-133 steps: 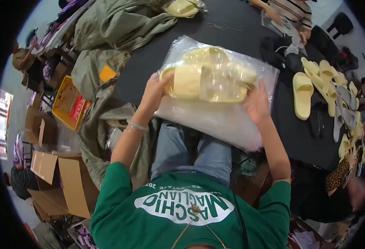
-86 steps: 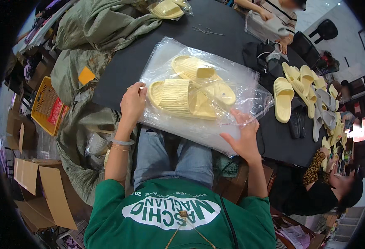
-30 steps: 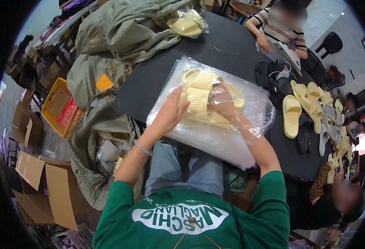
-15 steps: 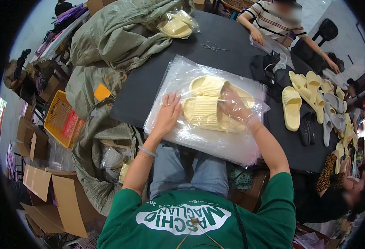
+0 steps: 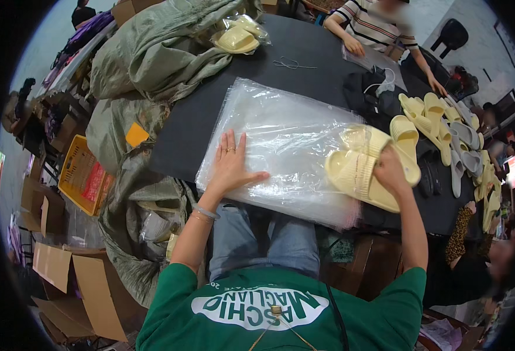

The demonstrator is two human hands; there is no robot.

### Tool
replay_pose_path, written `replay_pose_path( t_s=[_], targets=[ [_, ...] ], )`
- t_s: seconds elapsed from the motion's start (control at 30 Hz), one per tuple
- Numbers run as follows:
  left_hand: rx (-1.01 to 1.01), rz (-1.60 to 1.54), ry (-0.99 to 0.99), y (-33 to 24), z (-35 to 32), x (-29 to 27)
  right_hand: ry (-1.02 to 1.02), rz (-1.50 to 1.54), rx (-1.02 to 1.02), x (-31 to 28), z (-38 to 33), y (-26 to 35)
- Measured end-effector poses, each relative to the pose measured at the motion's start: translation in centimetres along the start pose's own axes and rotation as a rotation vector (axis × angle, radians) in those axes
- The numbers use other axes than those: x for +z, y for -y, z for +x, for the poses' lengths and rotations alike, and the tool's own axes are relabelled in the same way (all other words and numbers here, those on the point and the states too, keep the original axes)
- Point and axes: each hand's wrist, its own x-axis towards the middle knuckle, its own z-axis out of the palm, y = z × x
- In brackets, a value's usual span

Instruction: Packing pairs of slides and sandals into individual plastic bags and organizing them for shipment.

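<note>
On the dark round table point(image 5: 222, 111), the left hand point(image 5: 231, 167), fingers spread, pins slick clear plastic bags point(image 5: 281, 134) while the right hand point(image 5: 389, 172) grips bagged pale-yellow foam slides point(image 5: 357, 172), which might slip free.

Pale yellow slippers point(image 5: 367, 171), clear plastic bags point(image 5: 281, 134), black table point(image 5: 210, 105), olive-green sacks point(image 5: 152, 52).

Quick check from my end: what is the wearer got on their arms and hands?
Both forearms are bare below short green sleeves. The left hand wears a ring on one finger, with thin bracelets at that wrist. The right hand shows no jewellery or glove.
</note>
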Motion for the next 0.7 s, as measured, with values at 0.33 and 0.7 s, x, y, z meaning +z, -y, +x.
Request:
replay_pose_path(
  t_s=[0.33, 0.7],
  targets=[
    [0.195, -0.055, -0.111, -1.0, 0.5, -0.7, -0.386, 0.349, 0.596, -11.4, -13.5, -9.4],
    [0.314, -0.085, -0.051, -2.3, 1.1, 0.2, -0.526, 0.624, 0.548, -2.0, -11.7, 13.2]
  ],
)
